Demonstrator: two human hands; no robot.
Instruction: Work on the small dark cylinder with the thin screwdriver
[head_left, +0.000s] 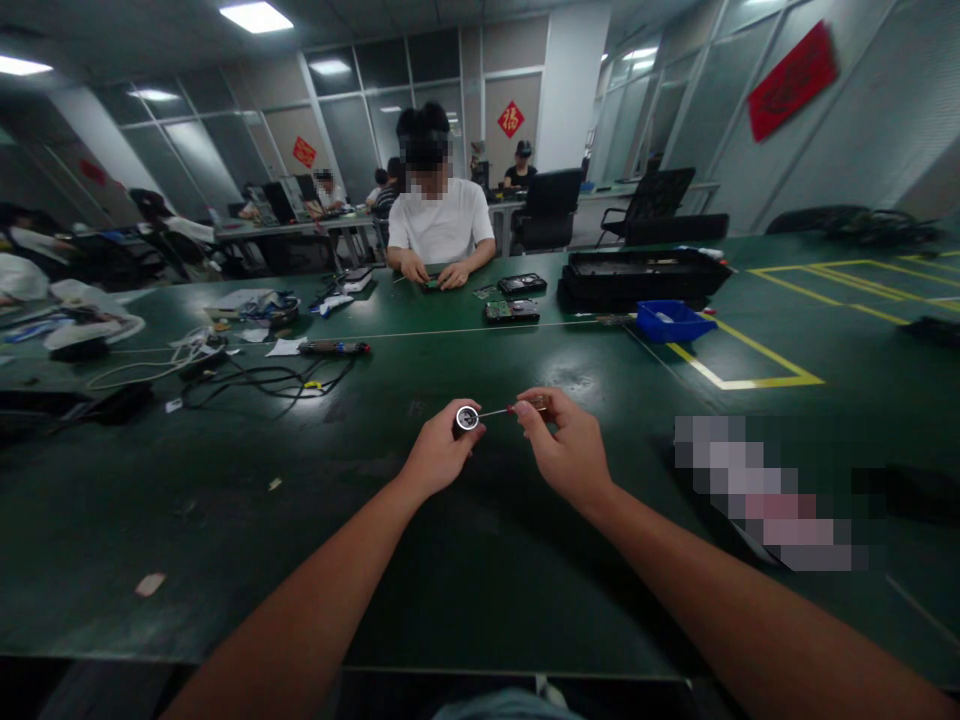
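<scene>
Over the middle of the green table (315,560), my left hand (441,450) is closed around a small dark round part (466,418) with a bright silver rim. Its open face is turned toward me, and too little of it shows to name its kind. My right hand (566,445) grips a screwdriver (495,411) by its reddish see-through handle. The thin metal shaft points left, and its tip meets the right edge of the round part. Whether the tip sits inside a screw is too small to make out.
Opposite, a person in a white shirt (442,225) works on a small board. Nearby lie opened hard drives (512,311), a black tray (641,280) and a blue bin (673,321). Cables (262,385) and an electric screwdriver (334,348) lie left. A blurred-out item (757,495) is at right.
</scene>
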